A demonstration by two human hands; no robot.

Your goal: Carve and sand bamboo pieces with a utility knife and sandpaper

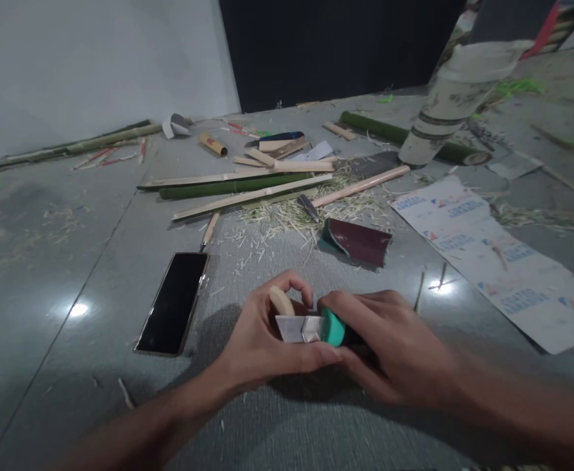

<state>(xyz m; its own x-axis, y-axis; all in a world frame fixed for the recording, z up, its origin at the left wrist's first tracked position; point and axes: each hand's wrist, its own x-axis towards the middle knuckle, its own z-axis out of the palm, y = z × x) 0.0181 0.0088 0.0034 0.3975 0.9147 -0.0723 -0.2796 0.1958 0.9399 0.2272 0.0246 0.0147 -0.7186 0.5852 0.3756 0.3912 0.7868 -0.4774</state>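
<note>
My left hand [260, 343] curls around a small pale curved piece of wood or bamboo [281, 301], one end of which shows above the thumb. In my right hand [395, 330] is a utility knife [333, 326] with a green and black handle, gripped from above. Its wide metal blade points left, across the opening of my left hand and close to the pale piece. Whether the edge touches the piece I cannot tell. My left thumb reaches along below the blade to the knife's handle. The rest of the piece is hidden inside my fingers.
Left of my hands lies a phone [173, 304]. Ahead are bent dark red sandpaper [358, 242], a hammer [360, 186], bamboo strips [252, 196] and shavings [277, 221]. To the right are printed white sheets [512, 275], with a stained white container [437, 111] and green bamboo pole [375, 127] beyond.
</note>
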